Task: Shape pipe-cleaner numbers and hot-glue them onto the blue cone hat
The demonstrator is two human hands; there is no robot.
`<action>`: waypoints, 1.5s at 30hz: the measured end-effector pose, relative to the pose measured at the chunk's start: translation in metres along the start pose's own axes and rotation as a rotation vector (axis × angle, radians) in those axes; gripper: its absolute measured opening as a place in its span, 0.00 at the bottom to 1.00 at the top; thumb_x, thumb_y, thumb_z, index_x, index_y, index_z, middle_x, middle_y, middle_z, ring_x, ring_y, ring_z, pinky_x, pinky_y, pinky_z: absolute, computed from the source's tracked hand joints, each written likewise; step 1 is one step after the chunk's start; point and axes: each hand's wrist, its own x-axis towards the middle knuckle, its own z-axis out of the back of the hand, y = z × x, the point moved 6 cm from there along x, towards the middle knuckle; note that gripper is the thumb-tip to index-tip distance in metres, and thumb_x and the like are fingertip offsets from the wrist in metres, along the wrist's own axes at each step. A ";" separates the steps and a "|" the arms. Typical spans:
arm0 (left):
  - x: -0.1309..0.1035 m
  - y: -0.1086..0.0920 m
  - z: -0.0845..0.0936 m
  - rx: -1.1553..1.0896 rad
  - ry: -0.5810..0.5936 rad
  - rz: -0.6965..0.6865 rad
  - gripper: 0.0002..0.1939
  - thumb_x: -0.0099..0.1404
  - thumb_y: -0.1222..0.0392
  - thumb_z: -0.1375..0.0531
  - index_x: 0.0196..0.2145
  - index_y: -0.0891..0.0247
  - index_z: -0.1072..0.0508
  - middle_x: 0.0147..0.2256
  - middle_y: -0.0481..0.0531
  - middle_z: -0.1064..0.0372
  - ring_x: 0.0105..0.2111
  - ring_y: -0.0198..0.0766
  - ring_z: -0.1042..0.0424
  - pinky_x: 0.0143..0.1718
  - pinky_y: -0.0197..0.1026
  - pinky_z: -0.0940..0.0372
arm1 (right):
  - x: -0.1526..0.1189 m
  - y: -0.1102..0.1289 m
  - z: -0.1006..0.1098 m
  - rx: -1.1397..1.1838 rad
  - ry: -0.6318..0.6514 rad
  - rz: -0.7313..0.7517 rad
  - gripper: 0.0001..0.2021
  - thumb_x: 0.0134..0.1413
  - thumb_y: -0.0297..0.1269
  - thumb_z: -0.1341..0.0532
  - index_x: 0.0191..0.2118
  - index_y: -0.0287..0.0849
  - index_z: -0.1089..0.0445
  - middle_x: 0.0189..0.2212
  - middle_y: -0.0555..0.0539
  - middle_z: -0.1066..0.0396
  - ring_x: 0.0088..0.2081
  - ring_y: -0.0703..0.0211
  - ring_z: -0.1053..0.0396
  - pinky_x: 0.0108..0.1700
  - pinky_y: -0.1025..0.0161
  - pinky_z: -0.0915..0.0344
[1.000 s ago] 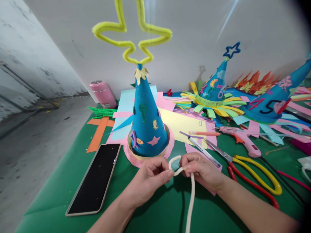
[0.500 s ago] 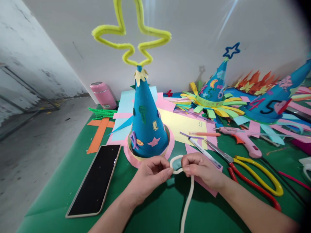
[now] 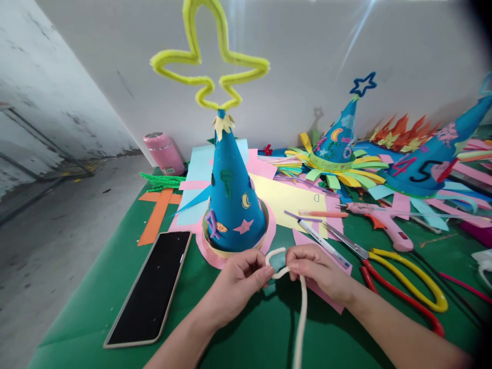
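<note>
1. Left hand (image 3: pixel 246 277): grip closed, thumb and forefinger pinched on the left side of a small loop in a cream cord (image 3: pixel 303 307).
2. Right hand (image 3: pixel 318 269): grip likewise closed, fingertips pinching the same cord at the loop's right side; the long free end hangs down from here toward the near edge of view.
3. Cord position: between both hands, above the green desk (image 3: pixel 230 343), just in front of the tall hat. A small blue-grey scrap (image 3: pixel 277 262) shows inside the loop; cannot tell which fingers hold it.
4. Tall blue cone hat (image 3: pixel 232 189): upright on a pink brim, topped with a yellow outline (image 3: pixel 223 36); pink star and pale moon on its side.
5. Left of the hands: phone (image 3: pixel 151 287), lying flat, screen dark. Beyond it, orange strips (image 3: pixel 156 220), green stems (image 3: pixel 161 182) and a pink bottle (image 3: pixel 165 154).
6. Right side: pink paper (image 3: pixel 331 302) partly under the right hand; marker (image 3: pixel 325 243), scissors (image 3: pixel 361 251) with red and yellow handles, pink glue gun (image 3: pixel 384 220).
7. Far right: smaller blue hat (image 3: pixel 338 136) with a dark-blue star; another hat (image 3: pixel 467 128) bearing a black "5".
</note>
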 end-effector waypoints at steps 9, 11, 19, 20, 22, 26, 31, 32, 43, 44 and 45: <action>-0.002 0.011 -0.013 -0.002 0.168 0.118 0.14 0.54 0.51 0.41 0.23 0.65 0.37 0.20 0.44 0.45 0.21 0.29 0.46 0.22 0.33 0.52 | 0.002 0.004 -0.002 0.026 -0.005 -0.058 0.12 0.49 0.41 0.42 0.22 0.38 0.37 0.18 0.54 0.43 0.22 0.68 0.47 0.24 0.69 0.50; -0.001 0.010 -0.013 0.012 0.171 0.110 0.14 0.54 0.51 0.42 0.23 0.65 0.37 0.19 0.44 0.46 0.21 0.29 0.47 0.22 0.33 0.53 | 0.002 0.001 -0.005 0.044 0.005 -0.078 0.11 0.47 0.40 0.40 0.22 0.37 0.36 0.18 0.54 0.42 0.22 0.69 0.46 0.25 0.69 0.49; -0.001 0.010 -0.014 0.049 0.144 0.057 0.13 0.56 0.54 0.43 0.22 0.65 0.38 0.19 0.43 0.47 0.21 0.29 0.49 0.22 0.34 0.54 | 0.001 -0.013 -0.016 0.334 -0.029 -0.198 0.12 0.46 0.41 0.39 0.23 0.37 0.38 0.18 0.56 0.42 0.19 0.73 0.49 0.21 0.72 0.54; -0.001 0.010 -0.015 0.050 0.141 0.050 0.13 0.56 0.54 0.43 0.21 0.65 0.38 0.19 0.43 0.47 0.21 0.29 0.49 0.22 0.34 0.54 | 0.001 -0.015 -0.018 0.385 -0.030 -0.213 0.12 0.46 0.41 0.39 0.23 0.37 0.38 0.18 0.56 0.41 0.19 0.73 0.48 0.22 0.72 0.53; 0.000 0.009 -0.017 0.041 0.142 0.032 0.13 0.57 0.55 0.44 0.21 0.65 0.39 0.20 0.43 0.47 0.22 0.29 0.49 0.23 0.34 0.54 | 0.001 -0.017 -0.023 0.470 -0.026 -0.230 0.12 0.46 0.40 0.38 0.23 0.37 0.38 0.18 0.55 0.40 0.19 0.72 0.44 0.22 0.72 0.50; 0.001 0.007 -0.025 -0.030 0.151 0.003 0.12 0.57 0.57 0.44 0.21 0.66 0.39 0.20 0.44 0.46 0.23 0.29 0.48 0.24 0.33 0.52 | 0.002 -0.018 -0.027 0.536 -0.044 -0.233 0.12 0.45 0.40 0.38 0.22 0.37 0.38 0.18 0.55 0.38 0.19 0.72 0.41 0.22 0.72 0.47; 0.002 0.012 -0.023 -0.073 0.073 0.045 0.10 0.56 0.57 0.42 0.23 0.67 0.36 0.22 0.45 0.43 0.23 0.29 0.45 0.25 0.33 0.49 | 0.003 -0.008 -0.022 0.351 -0.100 -0.146 0.13 0.49 0.40 0.40 0.22 0.38 0.39 0.17 0.55 0.38 0.19 0.71 0.40 0.22 0.72 0.46; 0.002 0.013 -0.022 -0.083 0.054 0.056 0.10 0.55 0.57 0.42 0.24 0.67 0.35 0.22 0.45 0.43 0.23 0.29 0.45 0.24 0.33 0.48 | 0.003 -0.004 -0.019 0.289 -0.115 -0.114 0.13 0.49 0.40 0.40 0.22 0.38 0.39 0.18 0.55 0.38 0.19 0.71 0.40 0.23 0.71 0.46; 0.002 0.021 -0.014 -0.361 0.025 0.146 0.11 0.55 0.55 0.40 0.25 0.68 0.31 0.20 0.46 0.36 0.20 0.25 0.42 0.22 0.30 0.49 | 0.003 0.001 -0.012 0.185 -0.165 -0.066 0.12 0.49 0.41 0.40 0.23 0.37 0.37 0.17 0.55 0.38 0.21 0.70 0.41 0.24 0.71 0.47; 0.001 0.022 -0.016 -0.419 0.040 0.162 0.10 0.55 0.56 0.40 0.26 0.68 0.30 0.20 0.47 0.36 0.20 0.25 0.42 0.21 0.30 0.49 | 0.003 0.002 -0.013 0.210 -0.156 -0.055 0.12 0.50 0.40 0.41 0.23 0.37 0.37 0.17 0.55 0.38 0.21 0.70 0.40 0.24 0.71 0.46; 0.001 0.023 -0.018 -0.473 0.056 0.176 0.10 0.55 0.56 0.40 0.26 0.68 0.30 0.19 0.47 0.36 0.19 0.25 0.42 0.21 0.29 0.50 | 0.003 0.003 -0.014 0.240 -0.141 -0.040 0.12 0.50 0.40 0.41 0.23 0.37 0.37 0.17 0.55 0.37 0.21 0.70 0.39 0.24 0.71 0.45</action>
